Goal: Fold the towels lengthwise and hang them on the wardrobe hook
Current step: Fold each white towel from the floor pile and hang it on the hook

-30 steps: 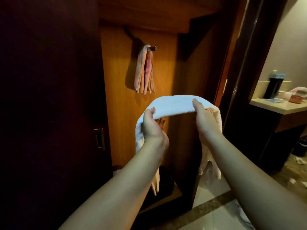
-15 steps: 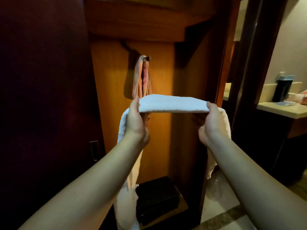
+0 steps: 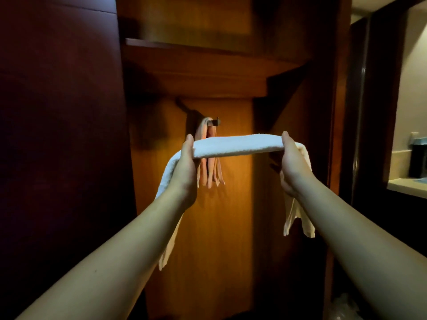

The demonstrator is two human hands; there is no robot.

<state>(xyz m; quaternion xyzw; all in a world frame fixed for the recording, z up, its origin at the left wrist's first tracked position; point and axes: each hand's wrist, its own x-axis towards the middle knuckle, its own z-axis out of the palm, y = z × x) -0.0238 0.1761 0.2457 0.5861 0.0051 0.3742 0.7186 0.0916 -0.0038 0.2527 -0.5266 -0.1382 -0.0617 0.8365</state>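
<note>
White terry towel (image 3: 235, 145), folded into a long band, held level in front of the small metal wardrobe hook (image 3: 215, 122).
Head view: the left hand (image 3: 184, 167) and right hand (image 3: 294, 165) each grip one end of the band, thumbs on top, loose ends hanging below both wrists. A pinkish folded towel (image 3: 209, 167) hangs from the hook on the orange wooden back panel (image 3: 233, 227), under a wooden shelf (image 3: 196, 65).

1. White towel (image 3: 238, 145): thick terry cloth with a nubbly, matt pile.
2. Pink towel (image 3: 211, 168) on the hook: thinner, soft cloth, matt, hanging in limp folds.
3. Hook (image 3: 214, 122): dull grey metal.
4. Wardrobe back panel (image 3: 231, 227): smooth orange-brown wood with fine vertical grain and a soft sheen.
5. Shelf (image 3: 196, 72): the same smooth wood.
6. Door frame (image 3: 360, 88): dark, glossy finish.
</note>
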